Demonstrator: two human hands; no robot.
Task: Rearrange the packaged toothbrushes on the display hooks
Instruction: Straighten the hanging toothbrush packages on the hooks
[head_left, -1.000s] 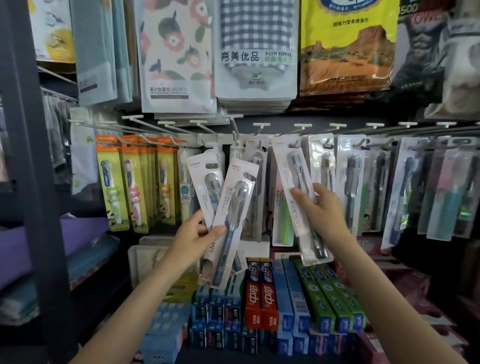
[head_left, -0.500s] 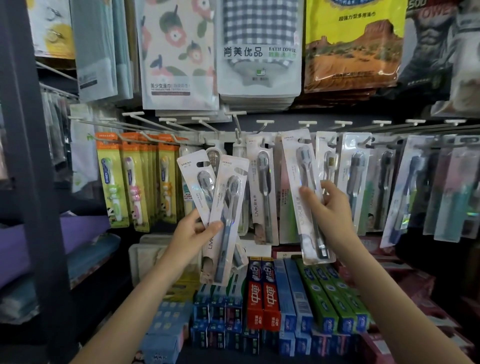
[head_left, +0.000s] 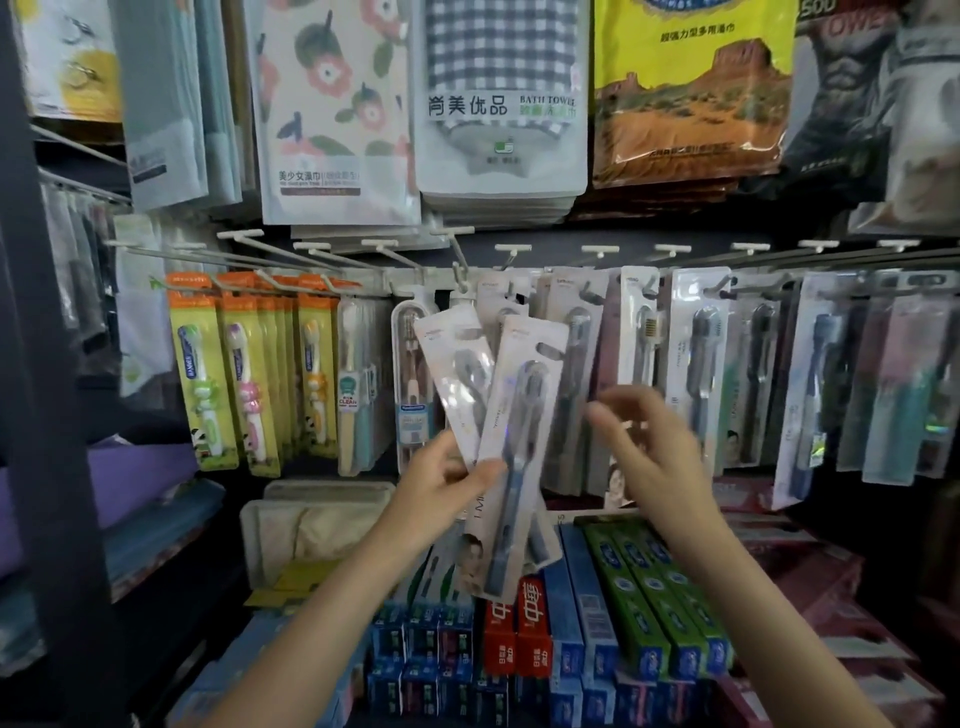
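Note:
My left hand (head_left: 441, 480) grips two white-carded toothbrush packs fanned apart: a rear pack (head_left: 457, 374) and a front pack (head_left: 524, 415) with a dark blue brush. My right hand (head_left: 649, 447) is blurred, its fingers spread and empty, just right of the front pack. Behind both hands a white pack with a dark brush (head_left: 574, 332) hangs on a hook (head_left: 589, 293) among other packs in the row.
Orange and yellow children's toothbrush packs (head_left: 244, 384) hang at the left, grey and teal packs (head_left: 831, 379) at the right. Bagged towels (head_left: 498, 104) hang above. Toothpaste boxes (head_left: 613, 613) are stacked below my arms. A dark shelf post (head_left: 47, 415) stands at the left.
My right hand has let go of the pack it held up at the row and dropped lower, empty. My left hand has shifted right and up with its two packs.

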